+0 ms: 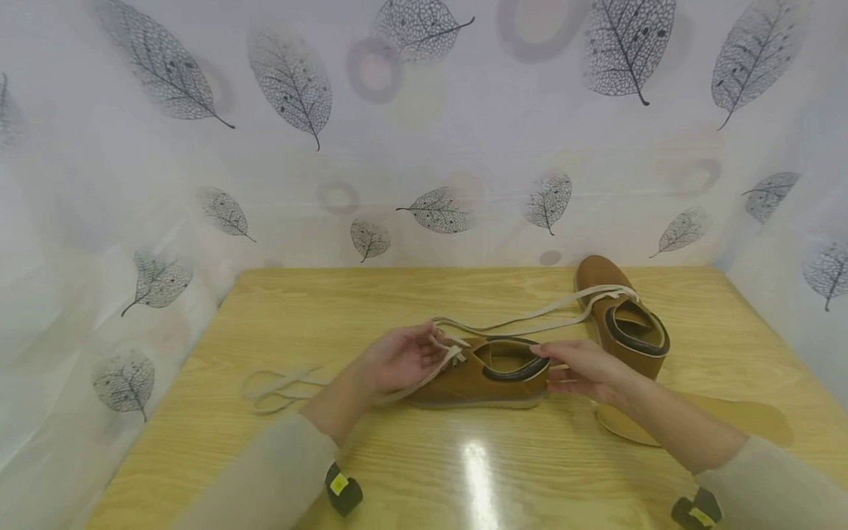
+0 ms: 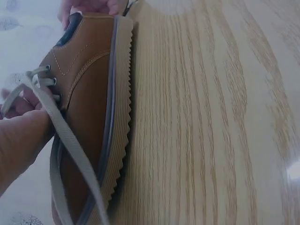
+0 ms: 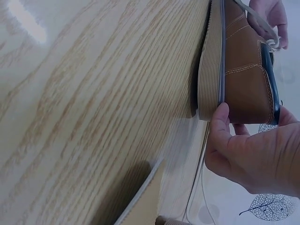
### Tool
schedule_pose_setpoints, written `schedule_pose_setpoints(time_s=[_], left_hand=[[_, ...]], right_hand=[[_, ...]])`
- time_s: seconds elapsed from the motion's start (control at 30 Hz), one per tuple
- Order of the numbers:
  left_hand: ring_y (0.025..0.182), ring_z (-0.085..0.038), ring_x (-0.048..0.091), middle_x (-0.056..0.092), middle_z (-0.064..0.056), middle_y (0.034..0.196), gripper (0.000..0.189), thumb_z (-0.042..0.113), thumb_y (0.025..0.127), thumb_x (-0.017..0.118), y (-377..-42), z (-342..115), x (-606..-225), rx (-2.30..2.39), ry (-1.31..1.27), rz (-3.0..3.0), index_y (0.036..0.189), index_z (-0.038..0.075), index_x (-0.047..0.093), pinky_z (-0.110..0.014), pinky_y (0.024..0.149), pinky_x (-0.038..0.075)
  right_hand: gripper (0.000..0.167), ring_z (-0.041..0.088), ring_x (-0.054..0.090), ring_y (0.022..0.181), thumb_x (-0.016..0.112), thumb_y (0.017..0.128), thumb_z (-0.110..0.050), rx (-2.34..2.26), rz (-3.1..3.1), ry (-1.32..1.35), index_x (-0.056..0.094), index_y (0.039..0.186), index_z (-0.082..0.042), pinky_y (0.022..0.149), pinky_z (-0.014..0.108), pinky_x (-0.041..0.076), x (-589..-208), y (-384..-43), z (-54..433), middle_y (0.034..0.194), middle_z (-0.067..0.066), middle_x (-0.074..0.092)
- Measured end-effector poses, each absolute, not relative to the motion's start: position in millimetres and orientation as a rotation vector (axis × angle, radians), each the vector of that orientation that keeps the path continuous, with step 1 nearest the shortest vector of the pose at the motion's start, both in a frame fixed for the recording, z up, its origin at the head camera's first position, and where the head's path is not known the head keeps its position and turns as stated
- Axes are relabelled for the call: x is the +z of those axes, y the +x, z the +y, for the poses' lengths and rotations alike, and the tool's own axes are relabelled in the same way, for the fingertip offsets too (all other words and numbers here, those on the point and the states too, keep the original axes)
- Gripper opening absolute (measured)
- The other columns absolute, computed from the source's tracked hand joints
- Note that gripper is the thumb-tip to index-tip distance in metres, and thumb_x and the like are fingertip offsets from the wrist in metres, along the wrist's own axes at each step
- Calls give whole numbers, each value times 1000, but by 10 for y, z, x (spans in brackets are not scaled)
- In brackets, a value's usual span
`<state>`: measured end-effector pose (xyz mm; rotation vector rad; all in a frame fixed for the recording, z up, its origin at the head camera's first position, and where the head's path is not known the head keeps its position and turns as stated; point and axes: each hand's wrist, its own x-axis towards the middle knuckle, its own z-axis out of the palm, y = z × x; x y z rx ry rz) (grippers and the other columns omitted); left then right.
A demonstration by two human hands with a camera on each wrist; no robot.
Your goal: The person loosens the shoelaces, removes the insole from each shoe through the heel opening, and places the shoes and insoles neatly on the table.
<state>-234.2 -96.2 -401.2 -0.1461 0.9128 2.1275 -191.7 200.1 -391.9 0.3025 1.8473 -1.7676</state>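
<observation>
A brown lace-up shoe (image 1: 457,390) with a dark collar and a ridged pale sole lies lengthwise on the table, its toe to the left. My right hand (image 3: 253,152) grips its heel, with the thumb low by the sole and fingers at the back and collar. My left hand (image 1: 407,361) is at the lacing, its fingers curled at a pale shoelace (image 2: 70,138) near the eyelets. That lace hangs down over the toe side. In the right wrist view, part of the left hand (image 3: 269,18) shows behind the shoe.
A second brown shoe (image 1: 639,361) stands at the back right, its long laces (image 1: 523,320) stretching left behind the first shoe. A tan insole (image 1: 735,416) lies under my right forearm. Loose lace loops (image 1: 278,390) rest at the left. Leaf-patterned sheeting (image 1: 437,147) surrounds the wooden table (image 1: 530,456).
</observation>
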Motion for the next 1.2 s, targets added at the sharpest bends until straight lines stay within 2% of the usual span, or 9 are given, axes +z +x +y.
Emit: schedule_pose_setpoints(time_s=[0.17, 0.27, 0.33, 0.5, 0.6, 0.77, 0.93, 1.1, 1.2], left_hand=[[77, -9, 57, 62, 1, 76, 26, 18, 102, 37, -2311, -951, -3974, 2295, -304, 648, 92, 8, 58, -24, 91, 47], [75, -8, 59, 65, 0, 79, 26, 18, 102, 37, -2310, -973, -3963, 2365, -353, 585, 97, 6, 60, -24, 90, 47], [80, -8, 63, 68, -1, 86, 27, 18, 102, 38, -2315, -996, -3963, 2395, -356, 567, 100, 6, 62, -23, 93, 46], [100, -9, 64, 70, 0, 106, 30, 19, 102, 39, -2318, -1063, -3973, 2417, -341, 558, 107, 7, 66, -22, 101, 40], [99, -9, 64, 70, -1, 106, 30, 21, 101, 42, -2311, -1106, -3990, 2445, -363, 530, 106, 6, 67, -23, 98, 41], [90, -11, 68, 73, -5, 98, 35, 23, 102, 40, -2297, -1157, -4005, 2521, -364, 394, 104, 3, 68, -25, 91, 47], [95, -18, 69, 71, -12, 102, 35, 18, 102, 39, -2283, -1143, -4015, 2611, -331, 245, 104, -4, 67, -25, 99, 46], [98, -16, 68, 71, -11, 105, 32, 18, 102, 40, -2281, -1115, -4034, 2671, -307, 179, 107, -1, 65, -35, 107, 39], [98, -12, 68, 71, -8, 106, 31, 19, 102, 42, -2281, -1109, -4037, 2689, -304, 214, 107, 2, 66, -42, 107, 38]], right_hand=[[67, 17, 45, 90, 59, 92, -23, -1775, 1836, 309, 29, 138, 14, 86, 33, 54, -3937, -1923, 2014, 112, 10, 28], [69, 23, 43, 100, 59, 92, -23, -1780, 1827, 301, 27, 139, 15, 89, 35, 53, -3944, -1919, 2018, 120, 14, 24], [68, 24, 42, 102, 58, 92, -22, -1781, 1827, 289, 28, 138, 16, 88, 34, 53, -3950, -1920, 2024, 122, 14, 22], [61, 19, 44, 92, 59, 91, -22, -1787, 1835, 288, 36, 134, 15, 83, 28, 54, -3957, -1937, 2028, 116, 11, 26], [61, 19, 44, 94, 59, 91, -22, -1785, 1832, 286, 35, 134, 15, 83, 28, 53, -3962, -1938, 2025, 117, 11, 26], [68, 27, 41, 107, 58, 92, -22, -1779, 1831, 282, 27, 139, 16, 92, 32, 51, -3956, -1927, 2024, 125, 15, 22], [69, 30, 41, 112, 58, 92, -22, -1780, 1830, 280, 26, 139, 16, 97, 35, 49, -3955, -1924, 2028, 127, 16, 22], [67, 27, 47, 110, 58, 92, -22, -1789, 1826, 274, 28, 138, 16, 97, 35, 49, -3969, -1933, 2027, 127, 17, 26], [67, 24, 49, 105, 58, 92, -22, -1794, 1824, 277, 28, 138, 16, 95, 33, 50, -3972, -1932, 2028, 126, 17, 28]])
